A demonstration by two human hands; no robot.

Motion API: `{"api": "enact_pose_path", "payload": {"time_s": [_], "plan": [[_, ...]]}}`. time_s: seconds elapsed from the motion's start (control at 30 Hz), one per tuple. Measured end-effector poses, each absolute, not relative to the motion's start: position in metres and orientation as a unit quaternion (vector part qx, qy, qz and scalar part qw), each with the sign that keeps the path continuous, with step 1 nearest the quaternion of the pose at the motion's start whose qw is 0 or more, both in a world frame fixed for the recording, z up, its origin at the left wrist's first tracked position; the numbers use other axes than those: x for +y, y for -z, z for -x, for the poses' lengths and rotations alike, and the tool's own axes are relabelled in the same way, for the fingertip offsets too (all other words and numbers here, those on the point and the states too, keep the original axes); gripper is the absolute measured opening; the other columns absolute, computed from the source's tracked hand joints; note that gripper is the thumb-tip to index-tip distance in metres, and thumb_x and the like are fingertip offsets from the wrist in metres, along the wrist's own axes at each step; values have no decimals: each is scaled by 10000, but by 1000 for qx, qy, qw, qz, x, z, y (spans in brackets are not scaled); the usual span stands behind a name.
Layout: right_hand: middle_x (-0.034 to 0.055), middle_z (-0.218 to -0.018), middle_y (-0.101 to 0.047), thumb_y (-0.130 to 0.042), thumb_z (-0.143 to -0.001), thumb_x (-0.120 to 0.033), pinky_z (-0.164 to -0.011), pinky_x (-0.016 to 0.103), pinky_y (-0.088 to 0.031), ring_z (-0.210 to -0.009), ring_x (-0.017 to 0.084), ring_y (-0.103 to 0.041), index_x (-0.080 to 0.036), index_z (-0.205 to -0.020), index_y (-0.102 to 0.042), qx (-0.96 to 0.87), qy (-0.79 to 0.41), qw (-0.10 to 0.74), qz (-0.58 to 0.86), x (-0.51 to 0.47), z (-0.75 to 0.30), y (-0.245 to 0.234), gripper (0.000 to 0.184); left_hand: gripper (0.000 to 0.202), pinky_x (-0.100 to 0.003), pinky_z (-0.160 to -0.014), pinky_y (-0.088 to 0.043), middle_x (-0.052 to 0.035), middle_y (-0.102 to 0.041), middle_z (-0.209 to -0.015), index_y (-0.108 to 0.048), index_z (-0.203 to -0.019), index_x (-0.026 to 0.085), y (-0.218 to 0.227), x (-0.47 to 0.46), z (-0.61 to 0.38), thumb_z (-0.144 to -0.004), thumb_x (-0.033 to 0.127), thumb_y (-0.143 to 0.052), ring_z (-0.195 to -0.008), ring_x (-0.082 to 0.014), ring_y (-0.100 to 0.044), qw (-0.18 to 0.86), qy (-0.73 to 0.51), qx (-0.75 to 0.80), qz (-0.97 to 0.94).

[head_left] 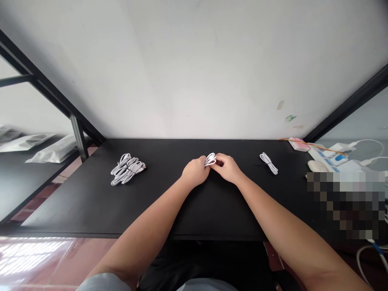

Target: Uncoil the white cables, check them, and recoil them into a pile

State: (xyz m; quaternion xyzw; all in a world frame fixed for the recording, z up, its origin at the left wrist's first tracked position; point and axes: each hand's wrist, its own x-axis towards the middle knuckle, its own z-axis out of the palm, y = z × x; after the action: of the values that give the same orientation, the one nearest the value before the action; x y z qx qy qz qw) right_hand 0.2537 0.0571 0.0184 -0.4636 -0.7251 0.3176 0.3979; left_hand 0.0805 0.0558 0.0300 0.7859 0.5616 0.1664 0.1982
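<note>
Both my hands meet over the middle of the black table (91, 202). My left hand (195, 171) and my right hand (228, 167) are closed round a coiled white cable (209, 159), whose loops stick up between the fingers. A pile of several bundled white cables (127, 169) lies to the left of my hands. One single coiled white cable (268, 163) lies to the right.
A white wall stands behind the table. Black frame bars (79, 139) rise at the left and right. At the right are a white mouse (315, 165), a power strip (325, 157) and a pink packet (298, 143). Plastic bags (51, 151) lie on the neighbouring table at left.
</note>
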Motion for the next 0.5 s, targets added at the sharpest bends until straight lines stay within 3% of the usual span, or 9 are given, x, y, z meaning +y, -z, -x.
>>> {"api": "enact_pose_path", "payload": {"time_s": [0.27,0.4,0.5], "plan": [[45,-941,-735,-653,-854,-350,-828,358,-512,-883,208,-678,-208,-833,-673,-652,-423,424,464,63,-259,-13,145,283,-271,-540,-354,-29,-663,-700,-544,-680,202,-29,63,-72,-911,365,-528,-630,-176,-599,296,-241,534,-755],[74,-1054,-755,-636,-835,-285,-975,394,-497,-1064,219,-689,-206,-720,-575,-594,-453,474,466,66,-261,-10,153,376,-253,-472,-372,-20,-621,-565,-587,-644,182,-26,68,-69,-915,437,-541,-469,-133,-544,429,-262,517,-693],[83,-1056,-761,-634,-814,-263,-948,391,-521,-1028,209,-702,-206,-700,-549,-562,-454,491,487,68,-266,-11,153,502,-255,-391,-366,-55,-628,-542,-555,-574,178,-24,71,-69,-946,506,-484,-379,-126,-518,540,-280,496,-620]]}}
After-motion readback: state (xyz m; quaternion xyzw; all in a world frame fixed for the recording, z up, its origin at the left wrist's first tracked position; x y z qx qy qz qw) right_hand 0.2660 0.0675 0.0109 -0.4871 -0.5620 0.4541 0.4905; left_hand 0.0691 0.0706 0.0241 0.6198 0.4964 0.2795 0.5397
